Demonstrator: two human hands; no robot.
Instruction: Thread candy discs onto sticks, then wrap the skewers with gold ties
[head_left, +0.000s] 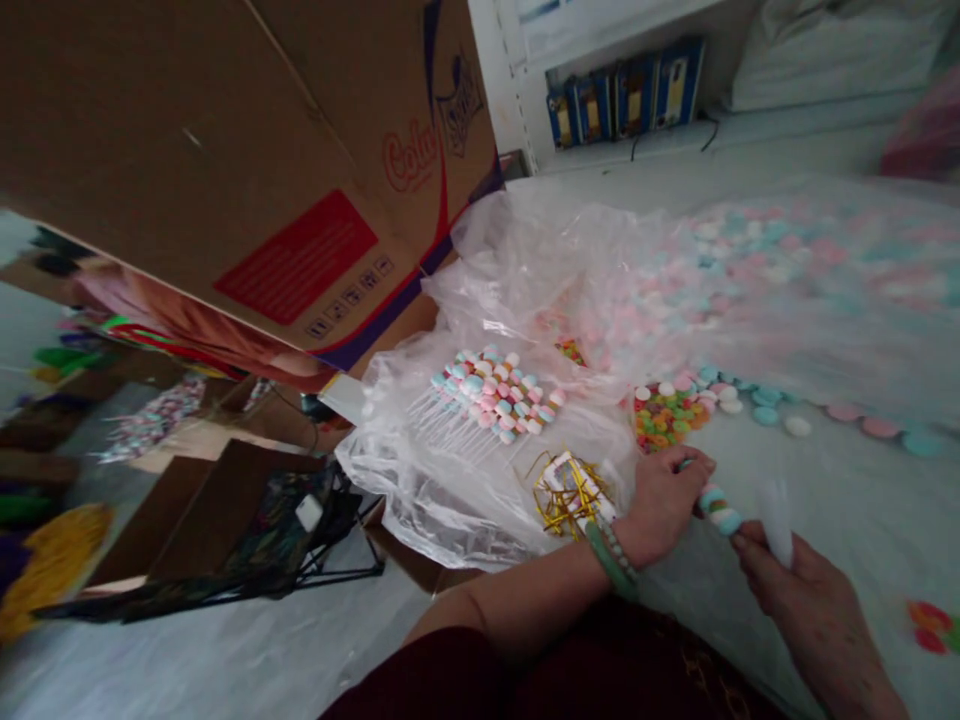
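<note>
My left hand (664, 500), with a green bangle at the wrist, is closed around a candy skewer (718, 508) of pastel marshmallow pieces. My right hand (795, 585) pinches a small clear wrapper (776, 520) at the skewer's tip. Just left of my left hand lies a bundle of gold twist ties (570, 492). Beyond it, a heap of finished candy skewers (491, 395) rests on a crumpled clear plastic sheet (450, 490). A small pile of colourful gummies (664, 413) sits above my left hand.
A large cardboard box (247, 170) looms at upper left. Loose pastel marshmallows (765, 400) spread under clear plastic at right. A black wire stand (300, 550) and brown cardboard lie at lower left. Blue boxes (626, 95) line a white shelf behind.
</note>
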